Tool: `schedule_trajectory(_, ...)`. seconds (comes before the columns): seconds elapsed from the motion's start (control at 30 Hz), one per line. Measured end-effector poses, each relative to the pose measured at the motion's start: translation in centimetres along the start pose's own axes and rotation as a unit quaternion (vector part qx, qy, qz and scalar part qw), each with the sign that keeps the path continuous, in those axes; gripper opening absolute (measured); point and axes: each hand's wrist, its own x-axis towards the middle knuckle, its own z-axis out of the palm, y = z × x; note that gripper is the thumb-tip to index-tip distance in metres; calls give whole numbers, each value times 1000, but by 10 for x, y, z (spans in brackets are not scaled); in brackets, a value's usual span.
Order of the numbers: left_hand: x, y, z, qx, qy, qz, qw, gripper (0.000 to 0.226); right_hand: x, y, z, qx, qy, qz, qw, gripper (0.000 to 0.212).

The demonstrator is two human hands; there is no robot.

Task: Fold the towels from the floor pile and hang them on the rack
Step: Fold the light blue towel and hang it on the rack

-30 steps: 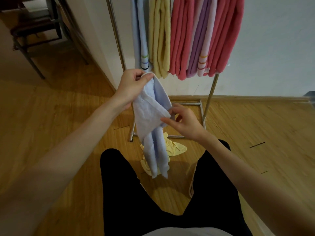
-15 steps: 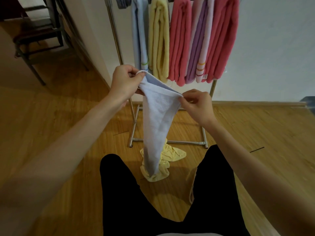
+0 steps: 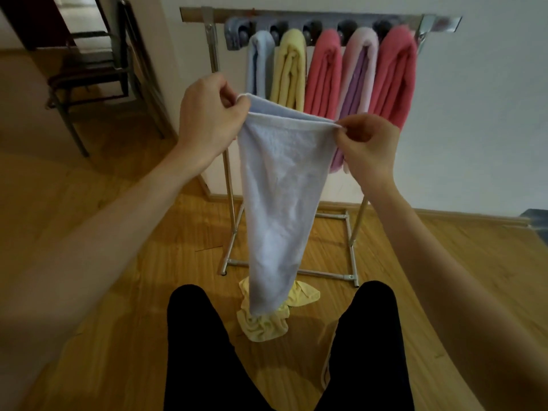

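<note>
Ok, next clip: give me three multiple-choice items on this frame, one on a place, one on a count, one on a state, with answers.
1. Where does the crumpled yellow towel lie?
A. on the floor before the rack
B. on the chair
C. over the rack

2. How many towels hang on the rack?
A. three
B. five
C. seven

3. How is the light blue towel held?
A. left hand only
B. draped over a forearm
C. both hands pinch its top edge

Answers: 1 A, it lies beside the rack's base. 2 B, blue, yellow, pink, lilac, pink. 3 C, left hand and right hand grip opposite corners.
</note>
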Motion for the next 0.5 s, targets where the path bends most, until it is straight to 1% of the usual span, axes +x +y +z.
schedule_trajectory(0.07, 6, 6, -4, 4, 18, 17, 1000, 12, 9, -9, 1, 21, 37, -25, 999, 15)
schedule_trajectory(0.1, 8, 8, -6, 21, 16, 18, 999, 12, 12, -11, 1, 25, 45, -40, 998, 18)
schedule_trajectory(0.13, 9, 7, -6, 55, -2, 16, 998, 13, 13, -12, 1, 25, 46, -52, 997, 21)
schedule_trajectory(0.17, 9, 5, -5, 100, -42, 11, 994, 13, 13, -11, 0, 23, 41, -62, 997, 24)
schedule_trajectory(0.2, 9, 2, -4, 139, -99, 3, 985, 14, 12, -8, -1, 17, 31, -70, 997, 26)
schedule_trajectory(0.23, 8, -1, -2, 153, -166, -14, 974, 13, 10, -5, -2, 8, 18, -75, 997, 28)
schedule_trajectory(0.27, 7, -4, 0, 138, -231, -30, 963, 10, 7, -1, -2, -1, 3, -76, 997, 29)
schedule_trajectory(0.3, 5, -5, 0, 101, -285, -38, 953, 8, 4, 4, -2, -8, -10, -74, 997, 29)
schedule_trajectory(0.33, 2, -5, 1, 56, -324, -34, 944, 16, 1, 7, -2, -12, -20, -71, 997, 30)
schedule_trajectory(0.4, -6, 0, 1, -19, -383, -13, 923, 42, -3, 11, -3, -17, -29, -62, 997, 30)
schedule_trajectory(0.43, -10, 3, 0, -35, -408, 7, 912, 51, -4, 12, -3, -17, -32, -56, 998, 30)
schedule_trajectory(0.5, -19, 9, -2, -29, -461, 71, 884, 56, -4, 12, -5, -20, -46, -48, 998, 31)
